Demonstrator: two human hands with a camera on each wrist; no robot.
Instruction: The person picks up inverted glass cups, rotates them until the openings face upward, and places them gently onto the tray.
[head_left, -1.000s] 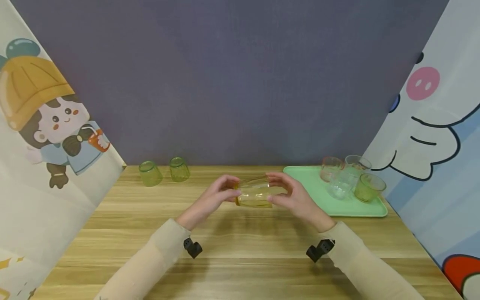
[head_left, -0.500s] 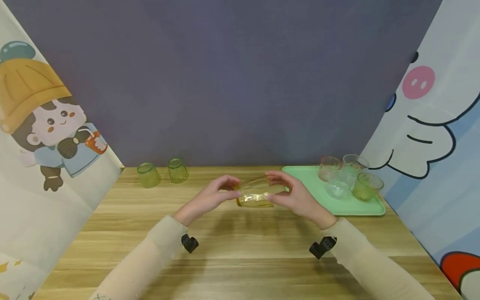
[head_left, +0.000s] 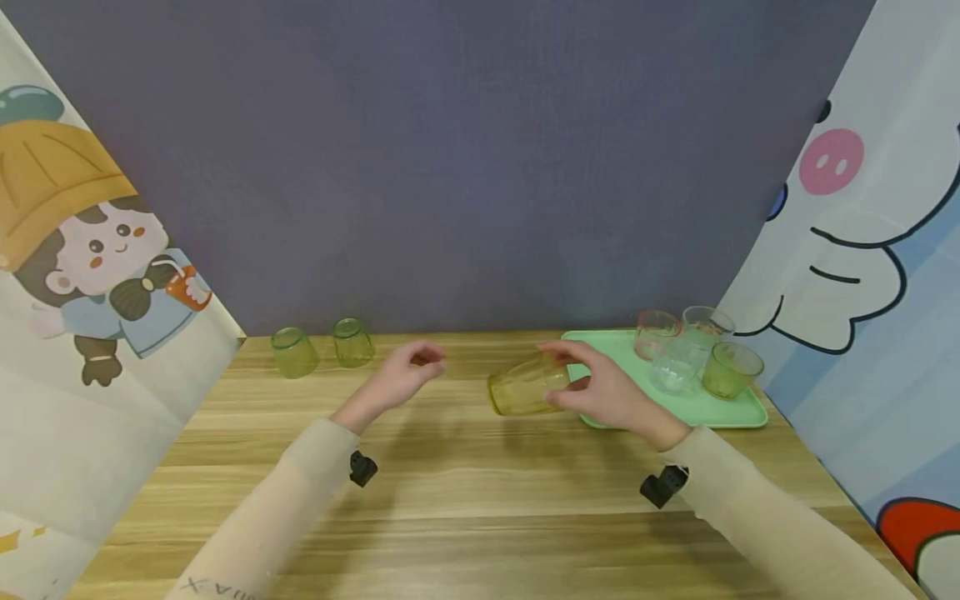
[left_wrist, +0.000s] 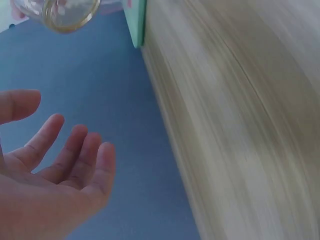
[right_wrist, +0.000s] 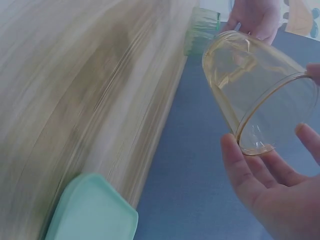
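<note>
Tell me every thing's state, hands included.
Yellow glass: raised, tipped sideways
Right hand: gripping its rim end
Left hand: empty, relaxed
Leftmost green glass: upside down
Second green glass: upside down
Mint tray: flat, loaded
Pink glass: upright
Rear clear glass: upright
Front clear glass: orientation unclear
Yellow-green glass: upright

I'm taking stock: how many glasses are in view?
7: one glass in the right hand, two green glasses on the table at left, four glasses on the tray, where overlap could hide another.
</note>
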